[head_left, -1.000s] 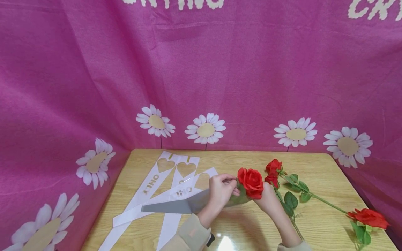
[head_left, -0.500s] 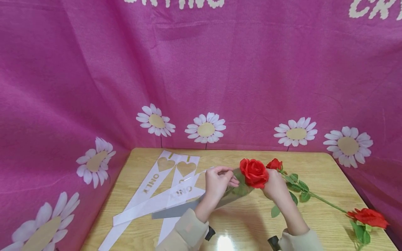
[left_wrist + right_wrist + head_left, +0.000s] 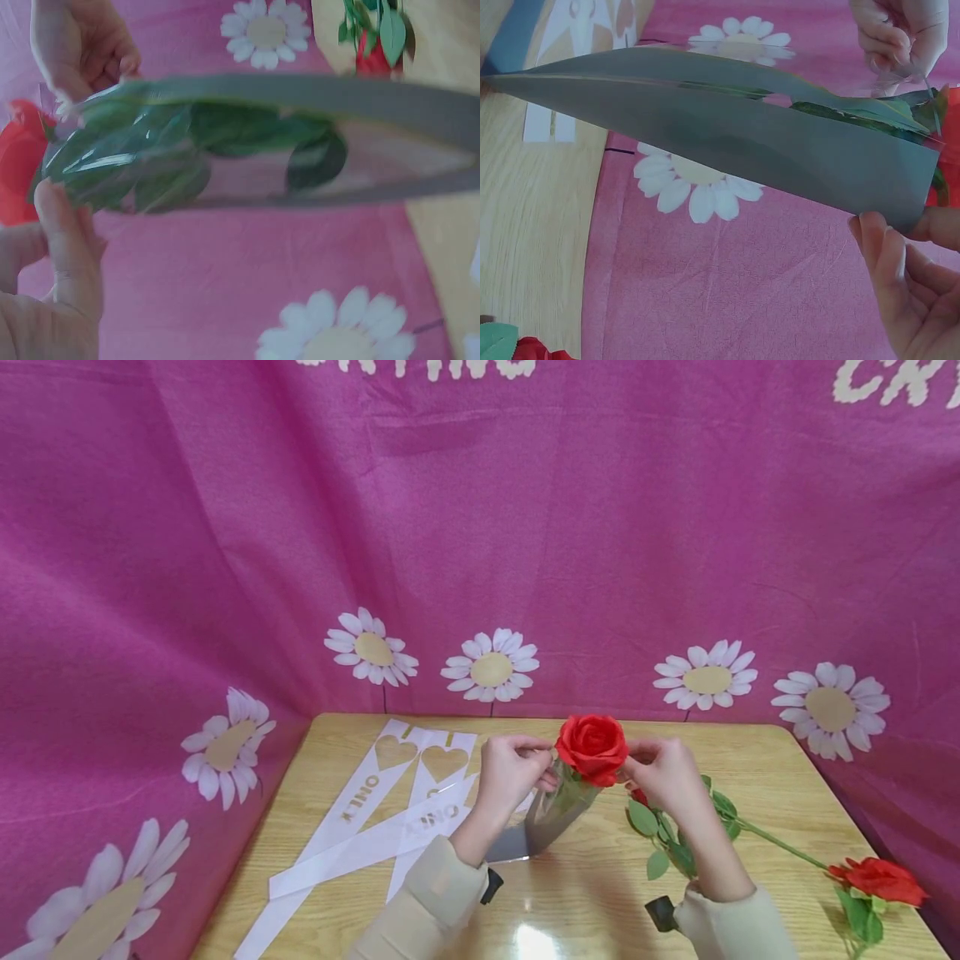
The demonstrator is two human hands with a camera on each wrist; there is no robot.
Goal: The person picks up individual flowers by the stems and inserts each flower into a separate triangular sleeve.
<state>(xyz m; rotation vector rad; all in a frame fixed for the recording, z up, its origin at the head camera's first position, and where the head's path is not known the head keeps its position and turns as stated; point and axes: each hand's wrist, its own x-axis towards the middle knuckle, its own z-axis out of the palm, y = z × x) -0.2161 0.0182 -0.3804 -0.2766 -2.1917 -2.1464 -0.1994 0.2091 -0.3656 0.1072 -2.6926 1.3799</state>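
A red artificial rose [image 3: 592, 747] stands head up in a tapered flower sleeve [image 3: 780, 157], its bloom above the sleeve's wide mouth. The sleeve has a grey side and a clear side, through which green leaves [image 3: 232, 127] show. My left hand [image 3: 513, 768] pinches the mouth's left edge just beside the bloom. On the opposite edge, my right hand [image 3: 663, 768] grips the sleeve between thumb and fingers. The right wrist view shows the right fingertips [image 3: 874, 225] on the grey corner. The narrow end of the sleeve hangs over the table, toward the left.
White flower sleeves [image 3: 363, 793] with gold lettering and heart shapes lie crossed on the table [image 3: 585, 918] at left. At right lies another red rose [image 3: 881, 883] on a long stem, and more rose leaves [image 3: 682, 852] spread under my right forearm. A pink daisy-print cloth [image 3: 585, 527] surrounds the table.
The sleeve's narrow end has swung from the left toward me as the rose tipped more upright. My right hand has moved up and right, from close under the bloom to the sleeve's edge.
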